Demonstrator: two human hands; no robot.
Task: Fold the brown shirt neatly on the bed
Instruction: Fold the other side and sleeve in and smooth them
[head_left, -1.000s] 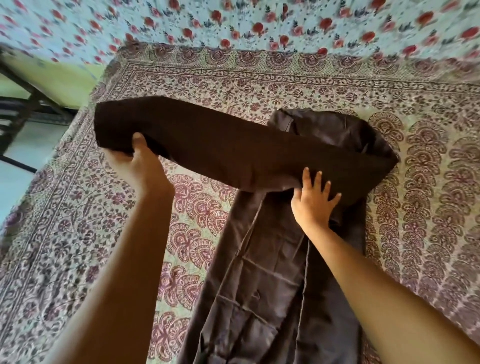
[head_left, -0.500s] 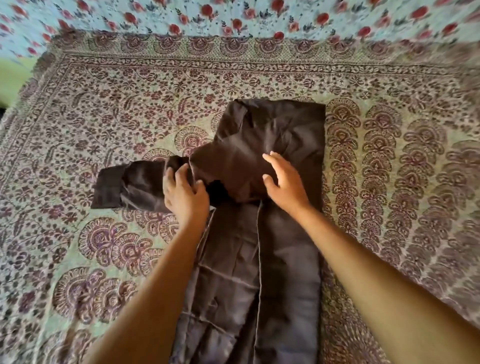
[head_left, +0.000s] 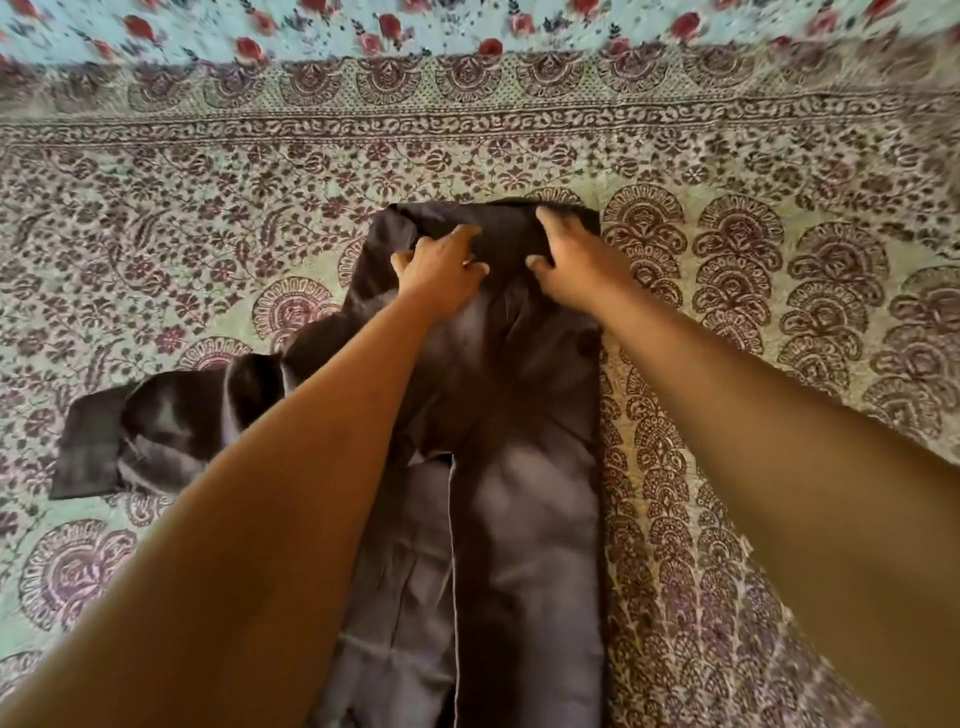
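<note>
The brown shirt (head_left: 524, 519) lies lengthwise down the middle of the bed (head_left: 208, 218), its right side folded inward to a straight edge. One sleeve trails out to the left and ends in a cuff near the left edge of the view. My left hand (head_left: 441, 270) rests on the shirt's top near the collar, its fingers curled into the cloth. My right hand (head_left: 571, 260) presses on the upper right corner of the shirt, fingers bent on the fabric. Whether either hand pinches the cloth is unclear. My forearms hide part of the shirt's left side.
A purple and green patterned bedspread (head_left: 753, 312) covers the bed. Beyond it at the top lies a light blue cloth with red flowers (head_left: 467, 26).
The sleeve that my left hand held has been laid across and released to the left. Both hands have moved up from the shirt's middle to its collar end.
</note>
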